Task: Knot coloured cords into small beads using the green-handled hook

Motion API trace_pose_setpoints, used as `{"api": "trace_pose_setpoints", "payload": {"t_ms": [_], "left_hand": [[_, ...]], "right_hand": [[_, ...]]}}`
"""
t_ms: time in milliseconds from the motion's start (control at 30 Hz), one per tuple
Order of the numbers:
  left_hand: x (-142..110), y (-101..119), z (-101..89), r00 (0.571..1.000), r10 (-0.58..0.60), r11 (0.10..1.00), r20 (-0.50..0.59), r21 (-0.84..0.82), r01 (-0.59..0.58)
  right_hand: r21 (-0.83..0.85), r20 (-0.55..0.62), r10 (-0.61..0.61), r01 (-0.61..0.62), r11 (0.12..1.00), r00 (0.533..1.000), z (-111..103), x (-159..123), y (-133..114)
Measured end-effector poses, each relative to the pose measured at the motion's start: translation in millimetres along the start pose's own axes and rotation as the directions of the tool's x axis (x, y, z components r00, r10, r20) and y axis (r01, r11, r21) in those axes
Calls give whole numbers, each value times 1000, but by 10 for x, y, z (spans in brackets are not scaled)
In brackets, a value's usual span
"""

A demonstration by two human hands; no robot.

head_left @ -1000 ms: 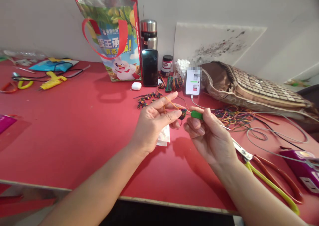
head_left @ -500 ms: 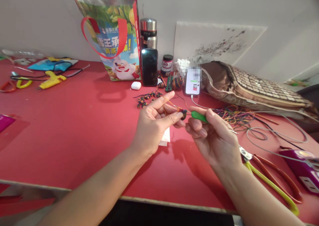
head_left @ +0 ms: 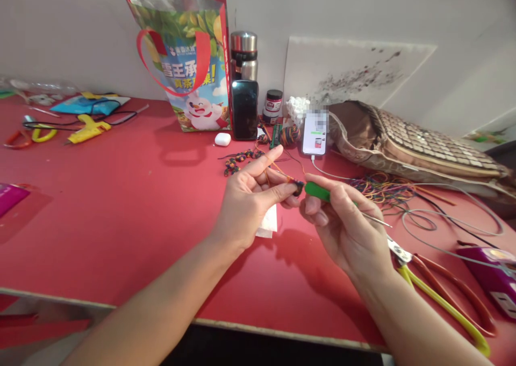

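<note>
- Left hand [head_left: 252,194] pinches a small dark knotted cord piece [head_left: 298,186] between thumb and fingertips, index finger stretched out, likely to steady the knot for the tool.
- Right hand [head_left: 349,229] is closed around a green-handled tool [head_left: 318,192], thin metal end sticking out behind the hand; the handle's near end meets the knot, both above the red tabletop [head_left: 121,205].
- Orange cord [head_left: 278,167] runs from the knot over the left fingers.
- Finished knotted pieces [head_left: 242,159] lie just beyond the hands, within reach.
- Loose coloured cords [head_left: 382,188] sit right of them; scissors [head_left: 439,288] lie by the right wrist.
- Phone [head_left: 315,135] is propped up at the back, cable plugged in, screen facing the person.
</note>
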State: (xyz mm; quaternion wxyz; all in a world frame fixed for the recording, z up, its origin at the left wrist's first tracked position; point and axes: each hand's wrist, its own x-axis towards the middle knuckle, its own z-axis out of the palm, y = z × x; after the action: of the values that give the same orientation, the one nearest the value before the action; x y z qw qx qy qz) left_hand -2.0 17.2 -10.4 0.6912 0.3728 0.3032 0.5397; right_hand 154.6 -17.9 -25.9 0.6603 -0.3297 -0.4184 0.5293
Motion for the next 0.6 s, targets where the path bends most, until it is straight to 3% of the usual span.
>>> {"api": "trace_pose_setpoints", "payload": {"t_ms": [133, 267, 367, 467, 600], "left_hand": [[-7, -38, 13, 1000, 30, 1000, 7, 0, -30], [-3, -61, 11, 1000, 20, 999, -6, -38, -20], [2, -53, 2, 1000, 6, 998, 9, -58, -6], [11, -37, -10, 1000, 18, 999, 25, -35, -17], [27, -28, -26, 998, 46, 999, 40, 5, -46]], "right_hand": [[-139, 32, -145, 148, 979, 989, -66, -34, 70], [-229, 56, -193, 201, 952, 980, -113, -69, 148], [-178, 39, -171, 175, 968, 985, -90, -60, 138], [-53, 24, -71, 72, 996, 997, -39, -32, 71], [8, 82, 24, -25, 1000, 996, -1, -13, -10]]}}
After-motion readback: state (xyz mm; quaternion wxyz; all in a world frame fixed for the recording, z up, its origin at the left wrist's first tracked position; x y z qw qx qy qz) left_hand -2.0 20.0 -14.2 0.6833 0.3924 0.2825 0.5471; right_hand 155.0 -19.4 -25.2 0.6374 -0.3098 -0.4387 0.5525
